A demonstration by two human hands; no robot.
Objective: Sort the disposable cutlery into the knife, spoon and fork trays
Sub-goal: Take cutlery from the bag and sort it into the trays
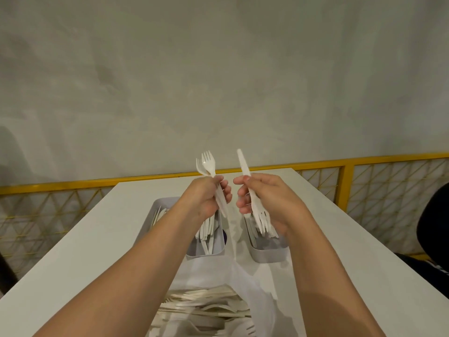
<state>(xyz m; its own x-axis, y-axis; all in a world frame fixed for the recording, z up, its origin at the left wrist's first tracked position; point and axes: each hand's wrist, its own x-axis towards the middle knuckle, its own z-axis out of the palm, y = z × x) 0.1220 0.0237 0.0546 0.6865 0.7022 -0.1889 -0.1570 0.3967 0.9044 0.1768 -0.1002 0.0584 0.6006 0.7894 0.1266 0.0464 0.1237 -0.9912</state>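
- A white table [97,239] is seen, with a clear plastic bag [245,283] laid open at its near edge. A loose heap of white plastic cutlery [201,305] is contained in it.
- Grey trays are set just beyond the bag: a left tray [155,206], largely hidden by the forearm, a middle tray [206,255] packed with white handles, and a right tray [269,255].
- The left hand [209,195] is curled round a small bundle [207,166] of white utensils, fork tines uppermost.
- A single white fork [243,164] is pinched by the right hand [267,198], tines pointed down above the right tray.
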